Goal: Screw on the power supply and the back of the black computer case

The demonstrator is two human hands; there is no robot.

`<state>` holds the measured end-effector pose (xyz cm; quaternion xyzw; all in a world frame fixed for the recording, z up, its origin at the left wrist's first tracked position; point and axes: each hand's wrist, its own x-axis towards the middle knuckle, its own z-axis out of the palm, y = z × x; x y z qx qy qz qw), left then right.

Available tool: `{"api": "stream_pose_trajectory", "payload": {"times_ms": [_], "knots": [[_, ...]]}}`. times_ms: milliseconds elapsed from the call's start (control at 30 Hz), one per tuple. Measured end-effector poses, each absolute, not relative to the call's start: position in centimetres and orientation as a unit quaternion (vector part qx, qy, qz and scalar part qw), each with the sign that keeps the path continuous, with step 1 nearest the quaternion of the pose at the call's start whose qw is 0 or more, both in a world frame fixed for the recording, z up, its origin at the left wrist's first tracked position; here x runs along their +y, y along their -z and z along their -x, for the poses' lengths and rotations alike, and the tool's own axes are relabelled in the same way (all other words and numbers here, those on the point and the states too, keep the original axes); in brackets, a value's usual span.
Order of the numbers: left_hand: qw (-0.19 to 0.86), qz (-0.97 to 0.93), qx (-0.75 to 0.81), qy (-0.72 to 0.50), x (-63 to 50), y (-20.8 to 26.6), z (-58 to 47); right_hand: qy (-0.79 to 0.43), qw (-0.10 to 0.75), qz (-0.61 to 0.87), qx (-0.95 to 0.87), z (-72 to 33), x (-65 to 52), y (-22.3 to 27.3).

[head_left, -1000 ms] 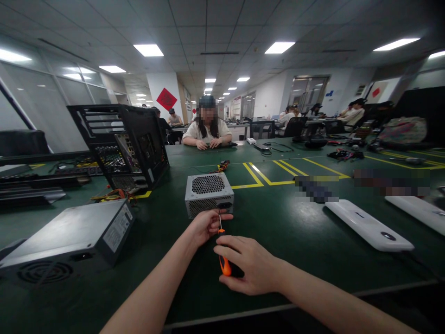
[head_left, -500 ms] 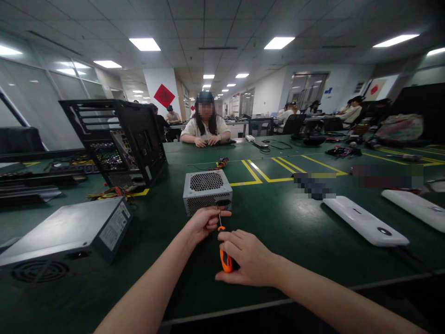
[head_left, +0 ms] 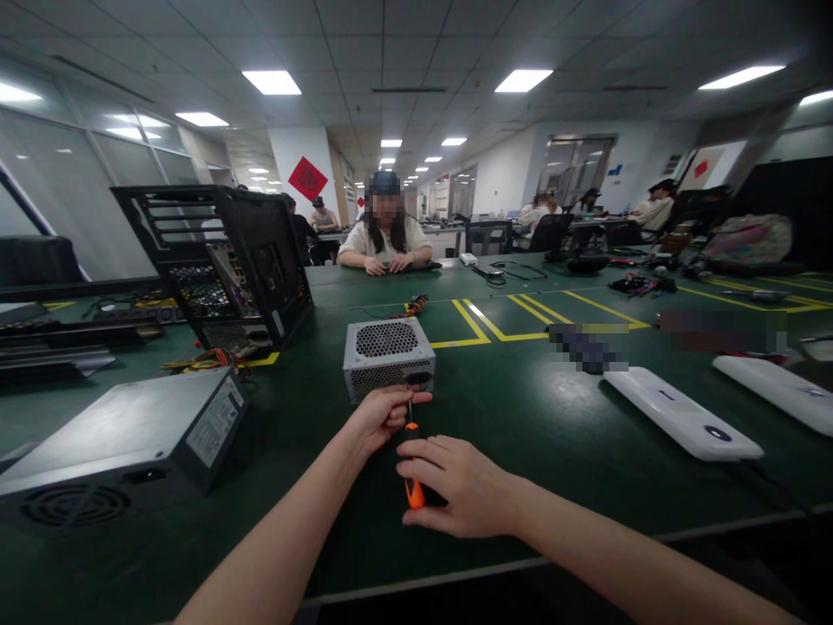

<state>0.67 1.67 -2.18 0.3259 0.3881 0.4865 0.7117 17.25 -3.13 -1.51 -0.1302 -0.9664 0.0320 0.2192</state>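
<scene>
Fingers of my right hand (head_left: 449, 486) wrap the orange and black handle of a screwdriver (head_left: 415, 495), whose shaft points away from me. My left hand (head_left: 385, 415) is closed around the shaft near its tip, with the index finger stretched to the right. Just beyond it sits a small grey computer power supply (head_left: 389, 358), with a honeycomb vent on top and a dark socket on its near face. Whether the screwdriver's tip touches that face is hidden by my left fingers.
A larger power supply (head_left: 130, 434) lies at the left, before an open black computer case (head_left: 227, 260). White devices (head_left: 683, 412) rest on the green table (head_left: 495, 408) at the right. A person (head_left: 385, 230) sits across the table, hands on a dark object.
The screwdriver handle has turned and tilted slightly left in my right hand, and the right fingers have shifted left around it. My left hand has barely moved.
</scene>
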Motion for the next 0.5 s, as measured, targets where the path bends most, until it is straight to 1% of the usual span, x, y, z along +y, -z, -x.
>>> {"api": "stream_pose_trajectory", "payload": {"times_ms": [167, 400, 500], "knots": [[0.712, -0.314, 0.391, -0.492, 1.76, 2.19, -0.73, -0.057, 0.238, 0.148, -0.958, -17.33, -3.04, 1.58], [0.713, -0.311, 0.39, -0.492, 1.51, 1.87, -0.83, -0.026, 0.222, 0.138, -0.965, -17.53, -3.19, 1.04], [0.709, -0.311, 0.394, -0.495, 1.48, 1.84, -0.82, 0.0, 0.235, 0.133, -0.963, -17.51, -3.14, 1.35]]}}
